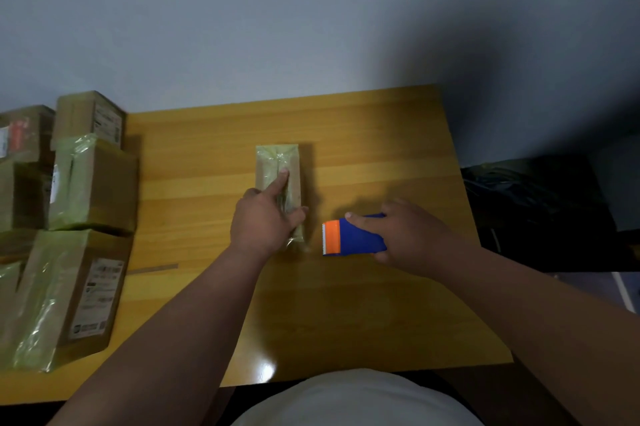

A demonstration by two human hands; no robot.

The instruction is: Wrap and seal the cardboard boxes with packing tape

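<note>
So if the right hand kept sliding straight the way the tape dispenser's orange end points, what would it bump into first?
Probably the narrow taped box under the left hand. The right hand grips the blue tape dispenser with its orange end facing left, and only a short strip of bare table separates them. Depth is hard to judge.

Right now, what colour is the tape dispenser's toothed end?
Orange, on the blue plastic tape dispenser; head view shows it.
</note>
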